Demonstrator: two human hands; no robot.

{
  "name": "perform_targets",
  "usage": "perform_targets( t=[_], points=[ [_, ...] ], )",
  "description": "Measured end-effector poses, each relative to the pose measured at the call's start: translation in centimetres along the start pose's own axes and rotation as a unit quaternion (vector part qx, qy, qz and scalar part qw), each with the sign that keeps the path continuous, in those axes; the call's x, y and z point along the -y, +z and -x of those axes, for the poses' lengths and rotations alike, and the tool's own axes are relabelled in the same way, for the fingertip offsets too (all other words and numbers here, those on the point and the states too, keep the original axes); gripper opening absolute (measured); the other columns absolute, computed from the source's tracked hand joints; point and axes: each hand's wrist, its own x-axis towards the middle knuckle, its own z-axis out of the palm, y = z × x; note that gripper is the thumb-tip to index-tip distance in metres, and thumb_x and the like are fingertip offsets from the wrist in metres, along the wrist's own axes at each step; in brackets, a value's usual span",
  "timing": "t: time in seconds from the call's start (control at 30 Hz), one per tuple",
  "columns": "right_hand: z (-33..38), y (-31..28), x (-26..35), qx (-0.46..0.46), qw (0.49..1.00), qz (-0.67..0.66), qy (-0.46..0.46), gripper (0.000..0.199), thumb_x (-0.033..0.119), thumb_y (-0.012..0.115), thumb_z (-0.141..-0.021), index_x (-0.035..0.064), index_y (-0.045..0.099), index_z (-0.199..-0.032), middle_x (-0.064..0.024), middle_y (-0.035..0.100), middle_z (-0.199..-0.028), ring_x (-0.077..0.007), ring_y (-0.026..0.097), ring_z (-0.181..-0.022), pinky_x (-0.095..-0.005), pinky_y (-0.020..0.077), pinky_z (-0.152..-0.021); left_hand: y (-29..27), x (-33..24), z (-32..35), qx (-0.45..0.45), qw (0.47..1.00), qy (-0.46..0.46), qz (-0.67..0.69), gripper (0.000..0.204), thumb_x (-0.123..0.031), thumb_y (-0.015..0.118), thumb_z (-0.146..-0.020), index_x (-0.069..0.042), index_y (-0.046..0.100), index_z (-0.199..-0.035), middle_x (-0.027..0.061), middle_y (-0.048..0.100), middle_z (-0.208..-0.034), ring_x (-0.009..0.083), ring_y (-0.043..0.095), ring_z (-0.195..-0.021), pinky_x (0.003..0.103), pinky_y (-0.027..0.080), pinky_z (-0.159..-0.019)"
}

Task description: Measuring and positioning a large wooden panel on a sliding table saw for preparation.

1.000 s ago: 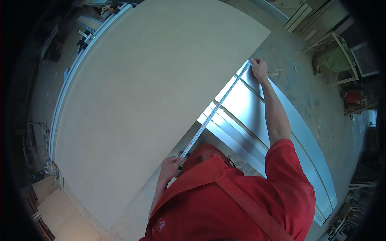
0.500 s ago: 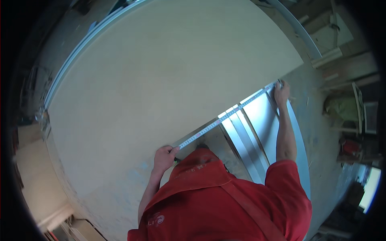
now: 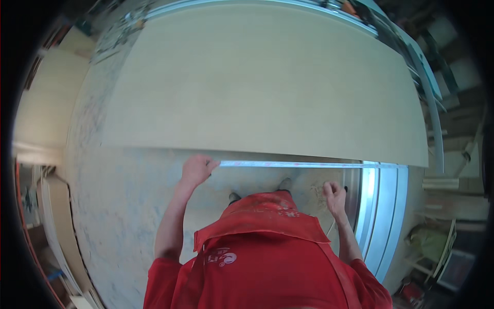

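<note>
A large pale board [image 3: 267, 87] lies flat in front of me, its near edge running across the middle of the view. Along that edge a thin metal tape measure [image 3: 303, 165] is stretched from left to right. My left hand [image 3: 197, 169] grips the left end of the tape, close to the board's edge. My right hand [image 3: 334, 197] hangs lower, apart from the tape, with its fingers curled and nothing seen in them. My red shirt [image 3: 267, 257] fills the lower middle of the view, and my shoes [image 3: 284, 184] show just beyond it.
Pale metal rails [image 3: 383, 216] run down the right side under the board's corner. A curved metal frame edge [image 3: 427, 87] borders the board's far right. Wooden sheets [image 3: 46, 118] lean at the left, and lumber and clutter [image 3: 453, 185] stand at the right. The dusty floor [image 3: 118, 206] lies around me.
My right hand has let go of the tape's far end and come back toward my body. The view has turned, so the board's edge now runs level. My left hand still holds the tape.
</note>
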Motion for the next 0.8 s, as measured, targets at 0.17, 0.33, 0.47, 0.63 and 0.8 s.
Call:
perform_targets(
  t=[0.17,0.33,0.47,0.63,0.8],
  points=[
    [3.2,7.1,-7.8,0.263,0.961,0.062,-0.066,0.019,0.015,0.061,-0.091,-0.0031,0.066,-0.090,-0.0084,0.066,-0.078,-0.0140,0.063,-0.069,-0.0294,0.0505,-0.062,-5.2,11.6,1.3,-0.072,0.995,-0.050,-0.040,0.036,-0.045,0.066,-0.086,-0.010,0.074,-0.080,0.0100,0.067,-0.066,0.0302,0.066,-0.070,0.043,0.052,-0.066],
    [1.3,9.7,-18.9,0.281,0.875,-0.237,0.313,0.017,0.017,0.063,-0.088,-0.0003,0.066,-0.089,-0.0074,0.065,-0.077,-0.0127,0.062,-0.067,-0.0279,0.0511,-0.062,-9.9,19.7,2.0,-0.090,0.991,-0.094,-0.044,0.035,-0.047,0.066,-0.086,-0.013,0.074,-0.085,0.0083,0.067,-0.067,0.0296,0.066,-0.070,0.042,0.052,-0.066],
    [-1.9,13.9,-20.0,0.309,0.883,-0.177,0.306,0.018,0.018,0.063,-0.088,0.0005,0.066,-0.090,-0.0074,0.065,-0.078,-0.0128,0.063,-0.067,-0.0274,0.0515,-0.062,-12.9,25.8,1.9,-0.104,0.984,-0.113,-0.091,0.036,-0.049,0.066,-0.086,-0.014,0.075,-0.087,0.0079,0.067,-0.067,0.0289,0.066,-0.069,0.041,0.052,-0.067],
    [-5.4,19.5,-22.9,0.327,0.893,-0.107,0.291,0.019,0.020,0.063,-0.088,0.0015,0.066,-0.092,-0.0074,0.065,-0.079,-0.0128,0.063,-0.068,-0.0268,0.0520,-0.063,-17.5,31.8,1.2,-0.087,0.978,-0.167,-0.088,0.038,-0.050,0.066,-0.086,-0.013,0.075,-0.089,0.0080,0.068,-0.069,0.0278,0.066,-0.068,0.040,0.052,-0.066],
    [-6.9,27.9,-17.0,0.345,0.885,-0.125,0.285,0.021,0.022,0.063,-0.088,0.0017,0.066,-0.094,-0.0077,0.066,-0.080,-0.0131,0.063,-0.069,-0.0266,0.0524,-0.064,-22.0,37.9,1.5,-0.056,0.970,-0.223,-0.073,0.037,-0.047,0.069,-0.085,-0.011,0.075,-0.090,0.0082,0.067,-0.068,0.0238,0.066,-0.065,0.037,0.051,-0.063]
  ],
)
